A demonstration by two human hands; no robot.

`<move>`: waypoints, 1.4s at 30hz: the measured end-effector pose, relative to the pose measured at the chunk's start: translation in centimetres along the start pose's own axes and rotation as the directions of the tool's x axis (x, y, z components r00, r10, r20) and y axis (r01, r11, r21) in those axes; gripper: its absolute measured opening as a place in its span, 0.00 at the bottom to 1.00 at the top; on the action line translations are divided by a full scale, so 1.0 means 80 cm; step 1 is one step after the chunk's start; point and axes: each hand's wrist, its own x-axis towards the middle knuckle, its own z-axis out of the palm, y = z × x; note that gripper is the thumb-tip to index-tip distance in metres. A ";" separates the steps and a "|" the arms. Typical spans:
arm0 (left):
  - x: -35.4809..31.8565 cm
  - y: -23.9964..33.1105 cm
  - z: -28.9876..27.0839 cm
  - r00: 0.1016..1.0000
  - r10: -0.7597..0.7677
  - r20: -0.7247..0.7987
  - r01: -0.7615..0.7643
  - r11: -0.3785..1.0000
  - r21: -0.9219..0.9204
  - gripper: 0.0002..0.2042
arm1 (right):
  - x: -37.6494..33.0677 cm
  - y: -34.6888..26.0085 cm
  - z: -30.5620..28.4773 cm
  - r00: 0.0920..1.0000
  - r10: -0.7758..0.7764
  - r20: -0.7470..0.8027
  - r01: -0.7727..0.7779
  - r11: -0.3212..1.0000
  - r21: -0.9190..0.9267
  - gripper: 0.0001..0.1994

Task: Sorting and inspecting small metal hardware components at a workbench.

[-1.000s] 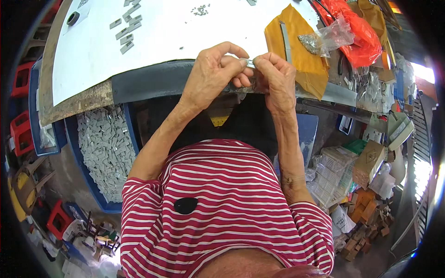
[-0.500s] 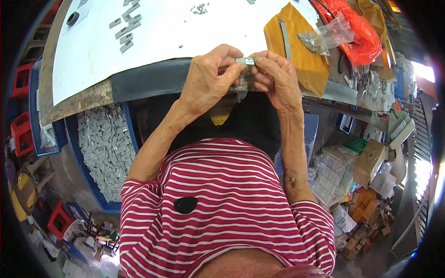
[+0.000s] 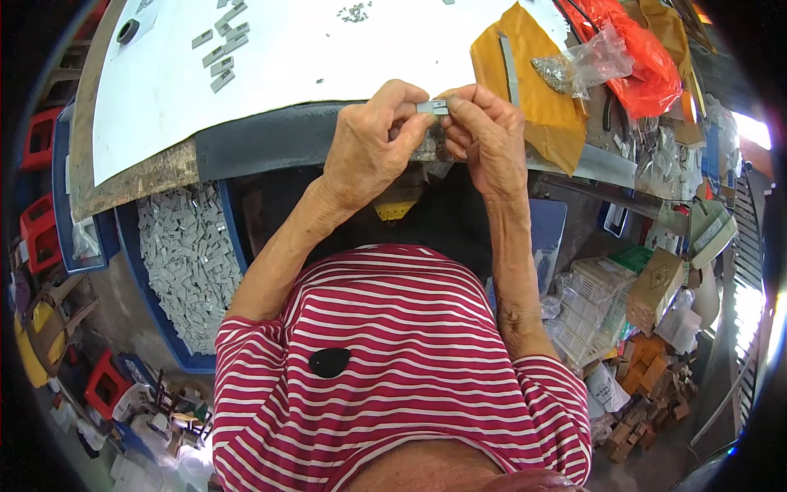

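Observation:
Between my two hands, just over the table's front edge, is a small grey rectangular piece (image 3: 432,107). My left hand (image 3: 379,135) pinches its left end between thumb and fingers. Thumb and forefinger of my right hand (image 3: 490,135) close on its right end, where a shiny metal-looking part shows. On the white table top (image 3: 279,66), similar grey pieces (image 3: 220,54) lie in a loose group at the left. A scatter of tiny dark parts (image 3: 354,13) lies at the far middle.
A blue bin (image 3: 182,361) full of grey pieces stands below the table at left. Brown paper (image 3: 533,98) with a metal strip, a clear bag of small parts (image 3: 557,74) and a red plastic bag (image 3: 639,66) cover the table's right. Boxes and crates crowd the floor at right.
The grey piece is still held by both hands, with slight shifts of the fingers of my right hand around its right end. The view has shifted a little.

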 end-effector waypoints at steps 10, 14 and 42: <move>0.000 0.003 0.000 1.000 0.027 -0.013 -0.026 0.998 0.059 0.08 | -0.002 0.001 0.002 0.999 -0.030 -0.036 0.028 0.998 -0.050 0.04; 0.002 0.003 -0.007 0.993 0.122 0.007 -0.121 0.978 0.170 0.08 | -0.002 0.002 0.001 1.000 -0.026 -0.001 0.026 1.000 0.006 0.05; -0.008 -0.004 -0.023 0.989 0.138 0.052 -0.147 0.956 0.253 0.09 | 0.011 0.007 0.010 0.986 -0.152 0.068 0.166 0.873 -0.458 0.06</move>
